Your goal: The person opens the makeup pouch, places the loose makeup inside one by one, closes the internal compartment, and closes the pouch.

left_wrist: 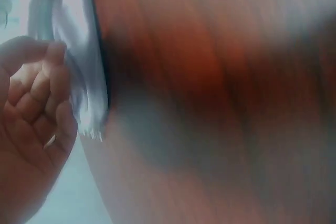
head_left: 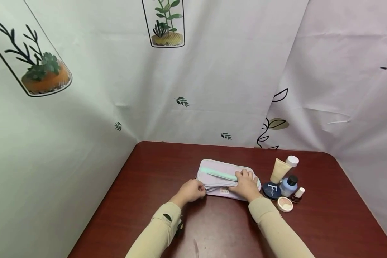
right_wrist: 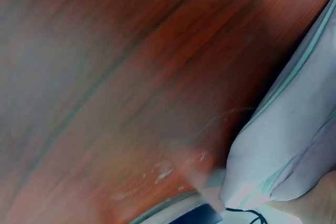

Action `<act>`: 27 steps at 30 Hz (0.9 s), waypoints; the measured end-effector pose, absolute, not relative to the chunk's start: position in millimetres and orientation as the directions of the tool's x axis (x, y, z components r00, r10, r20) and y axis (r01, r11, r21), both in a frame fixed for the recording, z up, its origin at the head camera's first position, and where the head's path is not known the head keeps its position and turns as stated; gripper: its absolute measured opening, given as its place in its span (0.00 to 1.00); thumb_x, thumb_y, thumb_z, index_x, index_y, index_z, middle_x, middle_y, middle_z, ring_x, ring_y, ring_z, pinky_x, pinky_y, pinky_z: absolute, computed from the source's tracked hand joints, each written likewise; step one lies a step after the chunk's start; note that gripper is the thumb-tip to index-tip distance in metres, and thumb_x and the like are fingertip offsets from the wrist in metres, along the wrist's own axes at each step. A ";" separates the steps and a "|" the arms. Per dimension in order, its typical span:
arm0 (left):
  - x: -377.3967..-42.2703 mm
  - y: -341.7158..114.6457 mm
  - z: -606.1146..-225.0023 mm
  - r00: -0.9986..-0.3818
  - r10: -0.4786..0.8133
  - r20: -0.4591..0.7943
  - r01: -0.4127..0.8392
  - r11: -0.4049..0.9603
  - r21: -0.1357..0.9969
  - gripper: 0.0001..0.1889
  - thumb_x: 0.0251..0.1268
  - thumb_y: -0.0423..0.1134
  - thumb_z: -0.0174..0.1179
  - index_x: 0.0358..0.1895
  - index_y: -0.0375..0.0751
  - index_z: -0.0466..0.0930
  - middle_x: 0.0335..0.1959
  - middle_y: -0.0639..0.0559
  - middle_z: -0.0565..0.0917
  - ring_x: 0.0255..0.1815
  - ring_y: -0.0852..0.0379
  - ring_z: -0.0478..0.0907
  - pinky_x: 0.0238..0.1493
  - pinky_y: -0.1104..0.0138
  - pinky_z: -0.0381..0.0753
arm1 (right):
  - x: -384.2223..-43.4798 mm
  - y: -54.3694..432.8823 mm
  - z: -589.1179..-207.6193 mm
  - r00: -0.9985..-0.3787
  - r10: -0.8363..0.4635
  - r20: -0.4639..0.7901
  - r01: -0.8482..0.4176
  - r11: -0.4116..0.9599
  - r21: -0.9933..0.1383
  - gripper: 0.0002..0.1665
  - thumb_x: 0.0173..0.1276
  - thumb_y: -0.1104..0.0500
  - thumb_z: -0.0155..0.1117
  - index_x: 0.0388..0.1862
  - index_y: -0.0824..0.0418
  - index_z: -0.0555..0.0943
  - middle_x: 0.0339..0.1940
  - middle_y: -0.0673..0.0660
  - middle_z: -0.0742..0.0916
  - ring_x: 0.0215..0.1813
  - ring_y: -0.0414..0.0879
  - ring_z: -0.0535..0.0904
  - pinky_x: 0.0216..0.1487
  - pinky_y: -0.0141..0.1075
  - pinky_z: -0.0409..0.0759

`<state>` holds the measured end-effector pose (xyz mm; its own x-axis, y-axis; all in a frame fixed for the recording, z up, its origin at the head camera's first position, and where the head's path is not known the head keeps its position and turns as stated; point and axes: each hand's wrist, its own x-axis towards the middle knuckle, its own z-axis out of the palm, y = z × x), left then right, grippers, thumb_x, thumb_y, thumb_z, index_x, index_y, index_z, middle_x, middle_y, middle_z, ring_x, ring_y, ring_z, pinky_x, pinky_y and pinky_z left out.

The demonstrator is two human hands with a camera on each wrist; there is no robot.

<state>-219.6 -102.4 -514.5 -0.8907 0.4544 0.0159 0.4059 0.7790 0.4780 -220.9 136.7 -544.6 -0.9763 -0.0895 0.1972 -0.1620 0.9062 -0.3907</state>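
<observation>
Lilac pouch (head_left: 224, 167), right hand (head_left: 246, 185) — fingers gripping it; left hand (head_left: 191, 191) — fingers curled, hold unclear

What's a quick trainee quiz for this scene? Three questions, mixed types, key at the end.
1. What does the right grip touch? a) cream tube, b) lilac pouch, c) white-capped bottle
2. True or false: in the head view, the dark round case marked F is to the right of the pouch.
3. Fill in: the blue bottle has a ___ cap.

Key: 1 b; 2 true; 3 black.
</observation>
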 end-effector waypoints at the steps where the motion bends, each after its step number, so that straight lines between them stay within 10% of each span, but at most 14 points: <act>1: -217.5 -95.8 -514.7 -0.901 0.432 0.022 0.393 0.794 0.463 0.08 0.46 0.36 0.60 0.15 0.50 0.75 0.12 0.65 0.71 0.16 0.67 0.66 0.21 0.72 0.67 | -220.7 136.5 -545.5 -0.973 -0.086 0.212 -0.166 0.904 -0.394 0.32 0.38 0.47 0.74 0.39 0.65 0.76 0.39 0.62 0.72 0.45 0.61 0.66 0.49 0.63 0.59; 12: -201.4 -60.6 -517.8 -0.951 0.310 0.005 0.275 0.835 0.476 0.14 0.53 0.37 0.56 0.12 0.52 0.72 0.04 0.65 0.70 0.11 0.66 0.67 0.19 0.70 0.66 | -208.8 132.3 -542.8 -0.895 -0.194 0.401 -0.385 0.790 -0.478 0.45 0.35 0.47 0.81 0.52 0.63 0.72 0.48 0.62 0.73 0.51 0.58 0.67 0.52 0.53 0.66; 18: -198.5 -69.0 -527.1 -0.924 0.381 0.032 0.339 0.778 0.530 0.11 0.53 0.37 0.58 0.15 0.51 0.77 0.06 0.66 0.70 0.11 0.68 0.67 0.21 0.72 0.66 | -178.9 127.6 -533.0 -0.854 -0.294 0.429 -0.502 0.684 -0.529 0.07 0.53 0.59 0.71 0.27 0.54 0.80 0.20 0.42 0.75 0.23 0.34 0.69 0.26 0.31 0.68; 22: -200.5 -71.3 -529.4 -0.924 0.378 0.063 0.351 0.767 0.537 0.09 0.50 0.37 0.58 0.15 0.51 0.77 0.06 0.67 0.70 0.12 0.69 0.66 0.21 0.73 0.66 | -169.6 124.2 -535.0 -0.921 -0.230 0.315 -0.377 0.735 -0.564 0.06 0.58 0.59 0.65 0.23 0.53 0.82 0.14 0.40 0.76 0.16 0.31 0.67 0.19 0.29 0.67; 27: -202.9 -73.9 -530.1 -0.925 0.370 0.082 0.353 0.762 0.542 0.07 0.48 0.36 0.59 0.16 0.50 0.77 0.08 0.66 0.70 0.13 0.69 0.66 0.21 0.72 0.66 | -180.2 140.7 -537.4 -0.895 -0.053 0.442 -0.272 0.851 -0.448 0.16 0.49 0.52 0.71 0.37 0.56 0.82 0.39 0.55 0.80 0.43 0.52 0.75 0.41 0.46 0.70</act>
<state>-202.9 -73.9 -530.1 -0.9254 0.3700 0.0820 0.3529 0.7624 0.5424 -180.2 140.7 -537.4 -0.8954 -0.0531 0.4421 -0.2719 0.8515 -0.4484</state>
